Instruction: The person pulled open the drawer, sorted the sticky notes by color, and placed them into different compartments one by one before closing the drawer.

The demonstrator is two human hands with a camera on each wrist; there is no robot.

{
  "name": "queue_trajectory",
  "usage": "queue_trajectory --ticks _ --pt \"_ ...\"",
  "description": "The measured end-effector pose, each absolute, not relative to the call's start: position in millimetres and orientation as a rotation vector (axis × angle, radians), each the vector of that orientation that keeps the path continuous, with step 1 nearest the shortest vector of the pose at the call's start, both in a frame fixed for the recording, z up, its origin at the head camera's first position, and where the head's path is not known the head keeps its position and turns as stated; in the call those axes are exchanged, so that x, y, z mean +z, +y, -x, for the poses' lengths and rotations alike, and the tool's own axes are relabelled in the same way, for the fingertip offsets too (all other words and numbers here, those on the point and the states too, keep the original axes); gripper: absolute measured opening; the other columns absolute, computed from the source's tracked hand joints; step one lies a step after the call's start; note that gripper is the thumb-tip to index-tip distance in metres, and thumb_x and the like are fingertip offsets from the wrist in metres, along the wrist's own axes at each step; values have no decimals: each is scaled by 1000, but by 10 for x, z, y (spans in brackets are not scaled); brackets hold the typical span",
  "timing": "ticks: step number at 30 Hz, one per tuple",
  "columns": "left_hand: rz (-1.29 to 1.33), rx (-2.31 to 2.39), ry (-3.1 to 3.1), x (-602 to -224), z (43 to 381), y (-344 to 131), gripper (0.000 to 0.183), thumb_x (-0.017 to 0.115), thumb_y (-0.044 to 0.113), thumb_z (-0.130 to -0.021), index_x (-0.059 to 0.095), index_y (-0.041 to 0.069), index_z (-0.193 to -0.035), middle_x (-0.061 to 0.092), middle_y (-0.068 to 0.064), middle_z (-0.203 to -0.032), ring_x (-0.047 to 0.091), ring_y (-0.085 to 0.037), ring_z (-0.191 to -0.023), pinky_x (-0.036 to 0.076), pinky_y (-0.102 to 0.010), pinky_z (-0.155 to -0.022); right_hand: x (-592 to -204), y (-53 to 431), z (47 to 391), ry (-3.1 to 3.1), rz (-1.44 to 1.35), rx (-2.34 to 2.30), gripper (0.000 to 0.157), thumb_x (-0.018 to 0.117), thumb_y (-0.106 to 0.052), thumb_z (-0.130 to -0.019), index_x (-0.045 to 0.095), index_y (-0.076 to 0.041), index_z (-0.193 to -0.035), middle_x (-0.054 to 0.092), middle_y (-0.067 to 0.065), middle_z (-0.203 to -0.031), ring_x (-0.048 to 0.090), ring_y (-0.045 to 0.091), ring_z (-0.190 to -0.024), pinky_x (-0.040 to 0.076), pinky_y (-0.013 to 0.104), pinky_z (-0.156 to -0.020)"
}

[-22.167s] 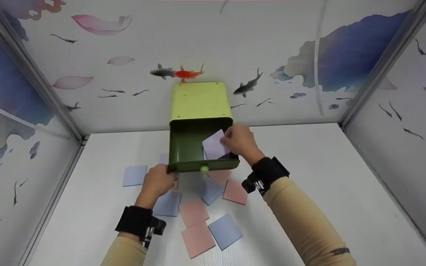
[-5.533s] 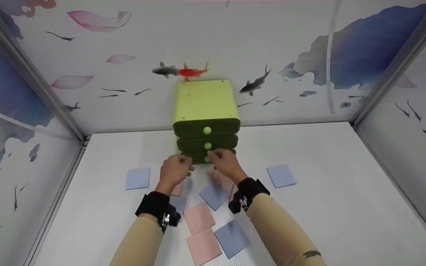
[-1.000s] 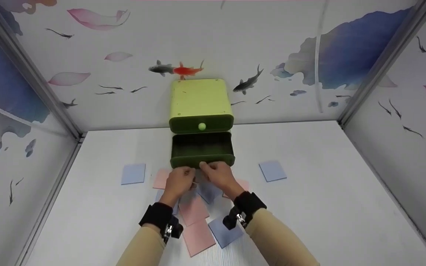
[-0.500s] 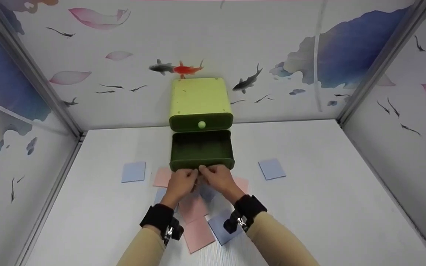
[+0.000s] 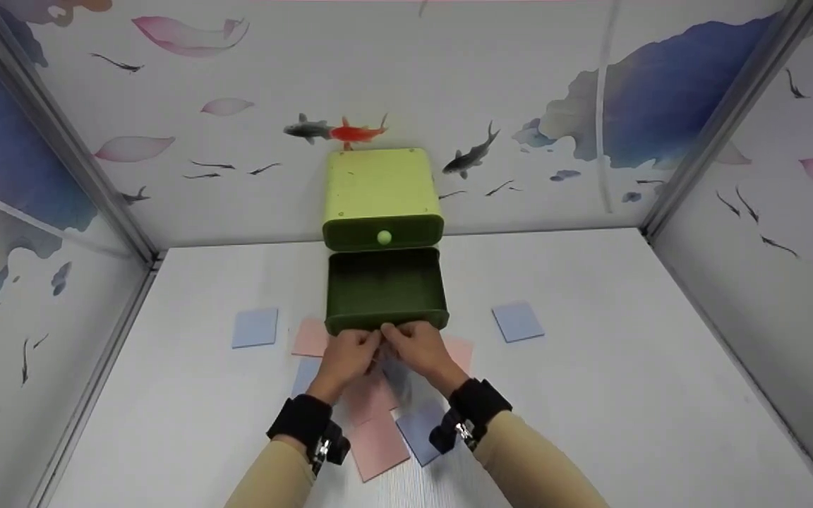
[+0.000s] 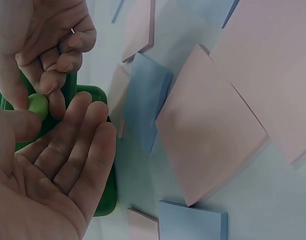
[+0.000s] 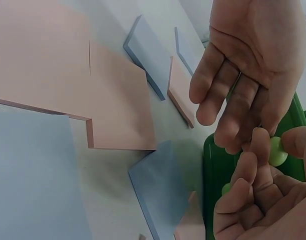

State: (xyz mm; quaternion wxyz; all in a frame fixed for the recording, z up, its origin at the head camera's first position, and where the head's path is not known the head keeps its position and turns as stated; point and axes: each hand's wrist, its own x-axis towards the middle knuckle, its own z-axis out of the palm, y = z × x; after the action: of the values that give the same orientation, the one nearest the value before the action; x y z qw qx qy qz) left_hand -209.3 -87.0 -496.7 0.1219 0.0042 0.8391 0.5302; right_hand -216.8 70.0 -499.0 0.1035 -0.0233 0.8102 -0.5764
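A light green drawer cabinet (image 5: 382, 183) stands against the back wall. Its dark green middle drawer (image 5: 385, 319) is pulled out, and no object shows inside. At the drawer's front, my left hand (image 5: 345, 356) and right hand (image 5: 420, 349) meet side by side. Both pinch its small round green knob (image 6: 39, 105) with thumb and forefinger, as the wrist views show; the hands hide it in the head view. The other fingers are loosely bent. Above, the top drawer (image 5: 353, 233) is shut. A lower knob (image 7: 226, 189) peeks out in the right wrist view.
Pink squares (image 5: 378, 448) and blue squares (image 5: 417, 427) lie on the white table, several partly beneath my arms. One blue square (image 5: 255, 327) lies apart at left, another blue square (image 5: 517, 322) at right. White printed walls enclose the back and sides.
Earlier the top drawer stood open, with my right hand holding a pale lilac square in it; later every drawer was shut. Over the last second the middle drawer has slid further towards me.
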Motion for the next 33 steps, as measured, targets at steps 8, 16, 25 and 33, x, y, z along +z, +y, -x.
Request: queue_trajectory --ticks 8,16,25,33 --pt "-40 1543 2466 -4993 2092 -871 46 47 33 -102 66 0 -77 55 0 -61 52 -11 -54 42 -25 -53 -5042 705 2160 2354 60 -1722 45 56 -40 -97 51 -12 -61 40 -6 -53 41 11 -52 37 25 -53" --pt "-47 1536 2475 -5068 2078 -909 40 47 24 -102 67 2 -76 66 -10 -70 61 -18 -60 45 -25 -54 -5063 696 2139 2344 65 -1741 43 57 -40 -97 52 -15 -61 45 -5 -56 43 11 -54 37 26 -55" --pt "-44 1447 2544 -5110 2040 -1033 31 48 19 -100 70 -3 -102 74 -15 -87 72 -29 -75 55 -31 -63 -5096 742 2114 2380 111 -1676 47 57 -47 -95 50 -15 -62 44 -5 -57 43 12 -54 36 27 -55" --pt "-2 1369 2571 -5107 2036 -1105 33 53 24 -99 72 -3 -95 75 -11 -84 72 -26 -74 47 -24 -56 -5128 975 2104 2532 336 -1326 27 62 -30 -94 73 -6 -92 68 3 -79 57 11 -67 46 27 -61"
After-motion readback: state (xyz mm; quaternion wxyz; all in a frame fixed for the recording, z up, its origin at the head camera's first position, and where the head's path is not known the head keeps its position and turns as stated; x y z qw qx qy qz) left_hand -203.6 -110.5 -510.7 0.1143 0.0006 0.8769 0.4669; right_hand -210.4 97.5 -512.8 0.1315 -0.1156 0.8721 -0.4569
